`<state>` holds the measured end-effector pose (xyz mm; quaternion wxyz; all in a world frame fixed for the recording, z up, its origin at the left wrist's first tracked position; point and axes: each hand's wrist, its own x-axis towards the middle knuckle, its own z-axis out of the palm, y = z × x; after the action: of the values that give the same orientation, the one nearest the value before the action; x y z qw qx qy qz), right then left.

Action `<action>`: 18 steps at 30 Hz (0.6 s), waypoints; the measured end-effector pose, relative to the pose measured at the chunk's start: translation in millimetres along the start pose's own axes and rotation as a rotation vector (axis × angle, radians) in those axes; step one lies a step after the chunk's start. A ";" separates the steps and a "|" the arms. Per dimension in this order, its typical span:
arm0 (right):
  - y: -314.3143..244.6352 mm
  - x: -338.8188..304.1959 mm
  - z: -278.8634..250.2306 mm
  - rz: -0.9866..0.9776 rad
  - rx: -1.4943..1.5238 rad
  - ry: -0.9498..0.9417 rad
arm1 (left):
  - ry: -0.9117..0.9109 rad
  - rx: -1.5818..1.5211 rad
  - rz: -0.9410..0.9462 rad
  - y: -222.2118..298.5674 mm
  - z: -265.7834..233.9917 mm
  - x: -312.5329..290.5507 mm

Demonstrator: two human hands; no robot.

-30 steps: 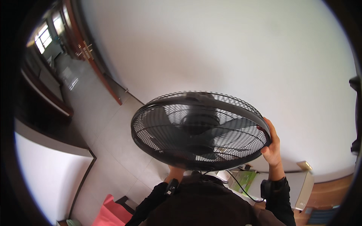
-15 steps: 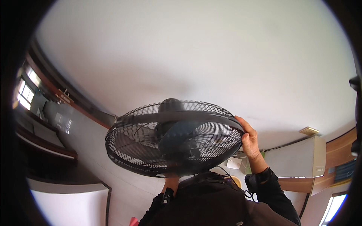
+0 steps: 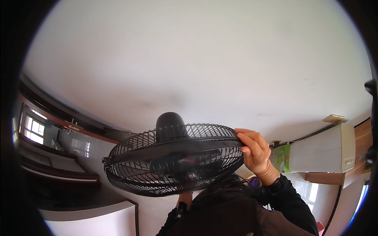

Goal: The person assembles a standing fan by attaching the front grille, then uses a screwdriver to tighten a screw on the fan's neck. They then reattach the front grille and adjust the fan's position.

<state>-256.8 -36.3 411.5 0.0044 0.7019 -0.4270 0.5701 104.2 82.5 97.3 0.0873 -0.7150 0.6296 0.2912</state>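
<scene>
A black electric fan (image 3: 177, 157) with a round wire cage is directly in front of my chest. It is tipped so that its cage shows nearly edge-on, with the rounded motor housing (image 3: 170, 125) on the far side and dark blades inside. My right hand (image 3: 256, 151) is closed on the right edge of the cage rim, with the thumb on the near side and the fingers over the far side. Only the wrist and lower part of my left hand (image 3: 186, 200) show beneath the cage; its fingers are hidden behind the fan.
A pale wall (image 3: 204, 78) spans the view beyond the fan. At right stand a white cabinet-like appliance (image 3: 319, 153) and a green box (image 3: 281, 157). A white-topped piece of furniture (image 3: 90, 220) is at lower left, with dark wooden steps or shelves (image 3: 59, 169) above it.
The fan has shifted down and slightly left, and its cage is tilted more edge-on, showing more of the motor housing. My right hand has stayed on the rim. The view has turned slightly.
</scene>
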 end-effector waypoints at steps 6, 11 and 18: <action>2.3 3.8 -3.7 -0.018 -0.059 -0.018 | -0.012 0.010 -0.010 -0.5 -0.5 -3.7; 4.9 6.3 -0.7 0.031 0.054 -0.002 | -0.017 0.004 -0.007 0.4 -3.9 -4.0; 10.6 6.2 2.1 0.225 0.380 0.014 | -0.020 0.030 0.021 3.4 -7.5 -6.5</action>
<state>-261.6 -47.8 410.6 -0.1884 0.6341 -0.3874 0.6421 103.1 83.7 107.7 0.1010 -0.7039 0.6406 0.2896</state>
